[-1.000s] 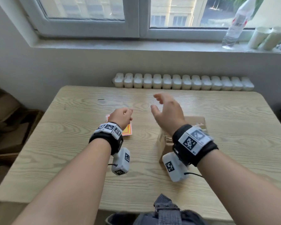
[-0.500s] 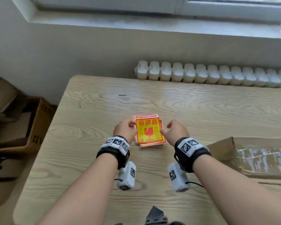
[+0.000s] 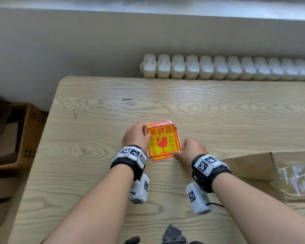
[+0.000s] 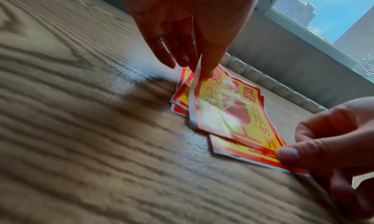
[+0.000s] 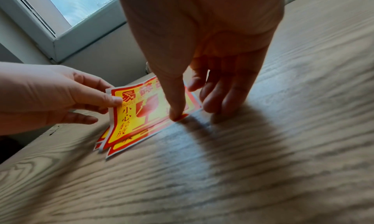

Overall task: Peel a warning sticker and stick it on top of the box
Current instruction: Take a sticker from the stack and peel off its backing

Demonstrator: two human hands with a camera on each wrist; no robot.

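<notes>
A small stack of red and yellow fragile stickers [image 3: 163, 142] lies on the wooden table [image 3: 218, 111]. My left hand [image 3: 146, 134] pinches the upper left corner of the top sticker [image 4: 228, 109] between thumb and fingers, and that side curls up off the stack. My right hand [image 3: 179, 150] is at the lower right corner. Its thumb [image 5: 176, 106] presses that corner down while its fingers [image 5: 214, 98] reach to the table beside the stack. The taped cardboard box [image 3: 250, 164] lies to the right, behind my right wrist.
A white radiator [image 3: 218, 69] runs along the wall behind the table's far edge. A brown crate [image 3: 30, 131] stands on the floor past the table's left edge. Bare wood lies beyond and in front of the stickers.
My head has tipped down and left. My right hand came from above the box to the stickers. The left hand has lifted the top sticker's left side.
</notes>
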